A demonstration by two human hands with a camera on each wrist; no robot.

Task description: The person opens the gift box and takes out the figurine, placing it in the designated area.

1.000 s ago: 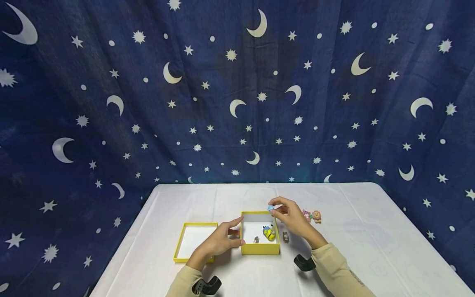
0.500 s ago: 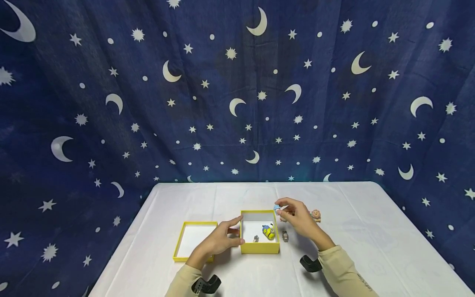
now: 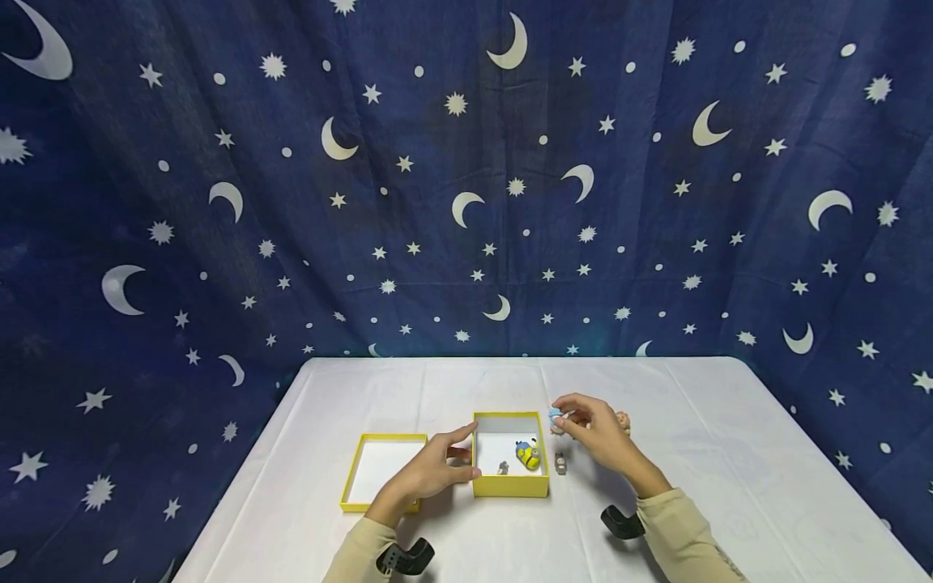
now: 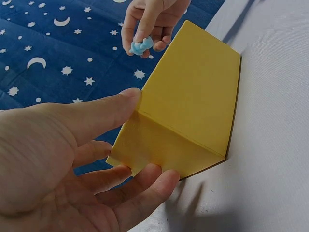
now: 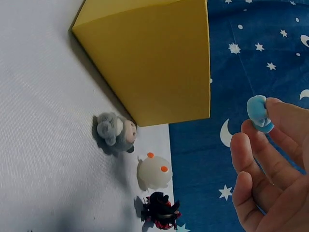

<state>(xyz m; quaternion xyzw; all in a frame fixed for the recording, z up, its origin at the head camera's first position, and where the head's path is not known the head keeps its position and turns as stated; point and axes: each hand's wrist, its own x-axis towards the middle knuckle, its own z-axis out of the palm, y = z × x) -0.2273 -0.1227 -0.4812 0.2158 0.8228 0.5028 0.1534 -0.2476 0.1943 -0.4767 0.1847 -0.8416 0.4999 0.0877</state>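
Note:
My left hand point(image 3: 432, 470) holds the left side of the open yellow box point(image 3: 510, 487), with the thumb at its near corner and the index finger at its far corner. In the left wrist view the other fingertips touch the box's left wall. A yellow-and-blue toy figure point(image 3: 528, 454) and a tiny grey figurine point(image 3: 503, 468) lie inside the box. Right of the box, my right hand point(image 3: 601, 433) pinches a small light-blue toy point(image 5: 257, 112) between thumb and fingers, above the tabletop. Its exact shape is partly hidden by my fingertips.
A shallow yellow-rimmed lid point(image 3: 352, 474) lies left of the box. By the box's right wall is a grey figurine point(image 5: 116, 131). A white round toy point(image 5: 155, 173) and a black-and-red one point(image 5: 161, 211) are nearby. Behind my right hand a peach-coloured figurine point(image 3: 624, 421) partly shows.
My right hand has moved right with the light-blue toy, from the box's far right corner to the table area beside it. My left hand stays on the box.

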